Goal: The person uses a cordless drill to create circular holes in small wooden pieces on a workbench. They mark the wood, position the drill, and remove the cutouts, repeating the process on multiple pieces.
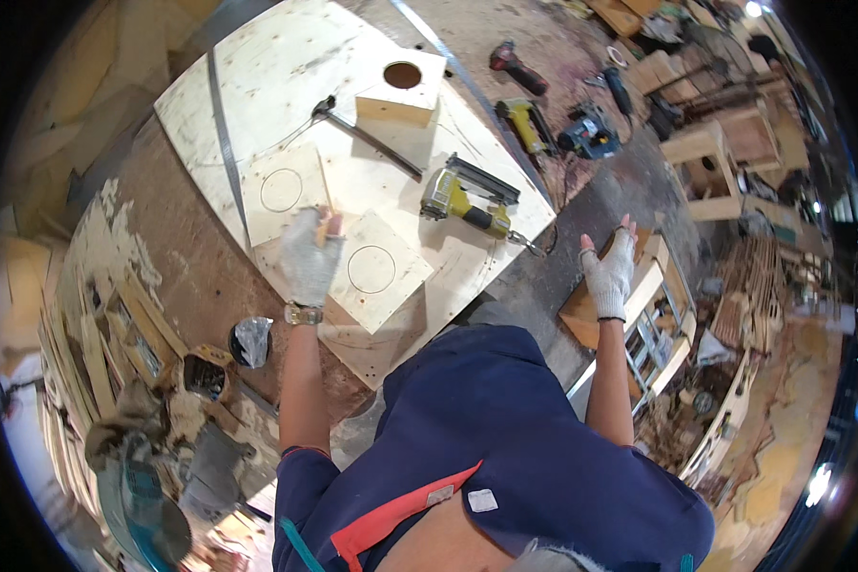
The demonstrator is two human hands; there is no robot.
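My left hand, in a pale fingerless glove, is over two square plywood pieces, with its fingers curled in. What they hold, if anything, I cannot make out. One square piece with a drawn circle lies beyond the hand; a second marked square lies to its right. My right hand, gloved the same way, is off the sheet's right side with fingers stretched out and nothing in them. Near it is a wooden frame. A yellow-green nail gun rests on the large plywood sheet between my hands.
Farther back on the sheet are a hammer and a wooden box with a round hole. Beyond its right edge lie a second nail gun, a drill and a blue power tool. A miter saw stands lower left.
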